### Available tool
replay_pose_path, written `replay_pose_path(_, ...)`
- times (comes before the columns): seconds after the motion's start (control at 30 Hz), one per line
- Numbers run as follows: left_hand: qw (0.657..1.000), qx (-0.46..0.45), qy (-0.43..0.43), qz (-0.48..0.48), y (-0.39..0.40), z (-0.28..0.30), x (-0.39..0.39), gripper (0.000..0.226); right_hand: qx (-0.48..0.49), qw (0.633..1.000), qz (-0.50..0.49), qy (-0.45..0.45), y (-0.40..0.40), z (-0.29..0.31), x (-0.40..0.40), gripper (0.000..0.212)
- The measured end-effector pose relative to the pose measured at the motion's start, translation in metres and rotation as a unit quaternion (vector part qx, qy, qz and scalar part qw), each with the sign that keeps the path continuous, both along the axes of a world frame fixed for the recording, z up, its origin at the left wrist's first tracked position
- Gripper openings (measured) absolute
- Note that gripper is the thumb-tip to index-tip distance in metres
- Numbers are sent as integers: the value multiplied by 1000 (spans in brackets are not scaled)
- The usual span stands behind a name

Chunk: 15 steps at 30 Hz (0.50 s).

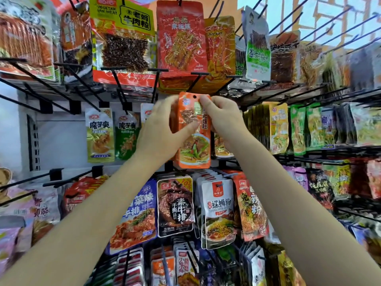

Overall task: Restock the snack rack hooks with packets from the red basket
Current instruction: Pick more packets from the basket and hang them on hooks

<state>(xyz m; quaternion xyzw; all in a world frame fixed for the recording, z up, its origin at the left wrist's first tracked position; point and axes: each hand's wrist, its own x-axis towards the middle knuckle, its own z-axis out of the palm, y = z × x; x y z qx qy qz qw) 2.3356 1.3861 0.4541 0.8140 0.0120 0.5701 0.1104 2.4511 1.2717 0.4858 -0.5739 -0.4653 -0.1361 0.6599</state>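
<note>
An orange snack packet [194, 145] with a punched hang hole at its top is held upright in front of the rack's middle row. My left hand [162, 129] grips its left edge, thumb across the front. My right hand [222, 116] pinches its top right corner beside the hole. A black hook [195, 79] with a T-shaped tip juts out just above the packet; the hole sits below that tip, apart from it. The red basket is out of view.
Black wire hooks [117, 79] stick out toward me on every row, some bare at the left [41, 79]. Green packets [101, 135] hang at left, yellow and green ones [278, 129] at right, and black [175, 205] and white [219, 211] packets crowd the row below.
</note>
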Motion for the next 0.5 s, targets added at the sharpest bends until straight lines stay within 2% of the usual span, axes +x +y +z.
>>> replay_pose_path(0.03, 995, 85, 6, 56, 4, -2, 1, 70, -2, 1000, -8, 7, 0, 1, 3, 37)
replay_pose_path(0.1, 975, 176, 52, 126, 11, -3, 3, 80, -8, 1000, -20, 12, 1, 4, 7, 42)
replay_pose_path(0.17, 962, 191, 101, 164, 15, -4, 5, 83, -16, 999, -35, 5, 4, 6, 8, 51)
replay_pose_path(0.23, 959, 191, 114, 176, 17, -4, 6, 83, -24, 998, -50, 4, 8, 10, 10, 58)
replay_pose_path(0.33, 955, 197, 117, 190, 20, -3, 5, 82, -41, 997, -68, -19, 12, 11, 16, 50)
replay_pose_path(0.43, 941, 212, 143, 220, 23, -3, 7, 82, -54, 975, -175, -123, 11, 6, 16, 29)
replay_pose_path(0.5, 932, 228, 157, 235, 23, -4, 8, 80, -25, 938, -273, -211, 5, -3, 15, 28)
